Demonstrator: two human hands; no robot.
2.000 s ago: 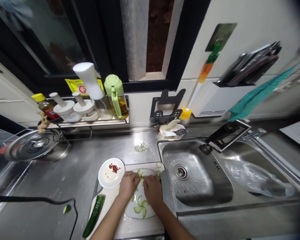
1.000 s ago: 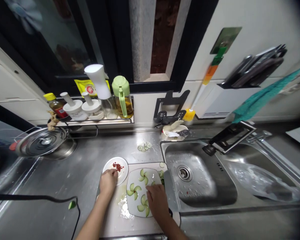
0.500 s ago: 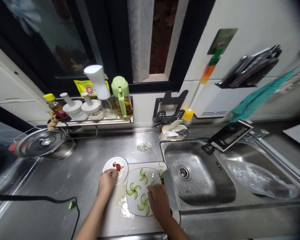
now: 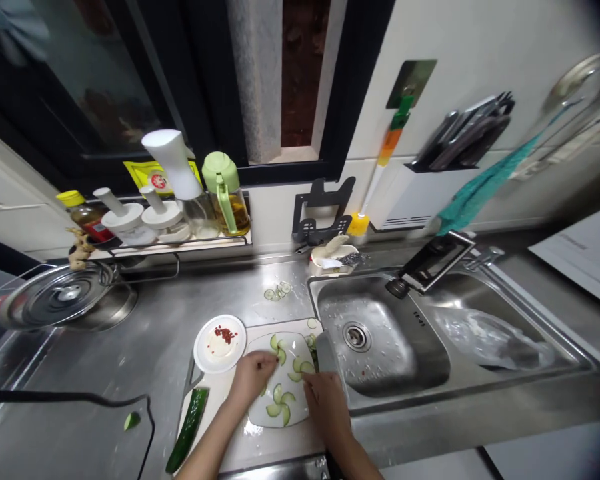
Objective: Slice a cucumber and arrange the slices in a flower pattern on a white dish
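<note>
My left hand (image 4: pixel 253 377) is closed in a pinch over the white square plate (image 4: pixel 256 415), with a tiny dark red piece at its fingertips. Curled at the plate's right edge, my right hand (image 4: pixel 327 403) has its fingertips by a fan of cucumber slices (image 4: pixel 298 368); whatever they hold is hidden. More thin cucumber slices (image 4: pixel 281 404) lie in pinwheel shapes on the plate, one partly covered by my left hand. To the left, a round white plate (image 4: pixel 200 355) bears small red pieces (image 4: pixel 225 335). The square plate rests on a pale cutting board (image 4: pixel 234 448).
A cucumber (image 4: pixel 190 427) lies on the board's left side, with a cucumber end (image 4: pixel 131 420) farther left. Right of the board is the sink (image 4: pixel 400 347). A knife blade (image 4: pixel 325 350) shows beside the plate. Behind stand a seasoning rack (image 4: pixel 180 247) and a lidded pot (image 4: pixel 70 293).
My left hand has moved right from the round plate to over the square plate. My right hand stays by the square plate's right edge. The view has shifted, showing the whole cucumber.
</note>
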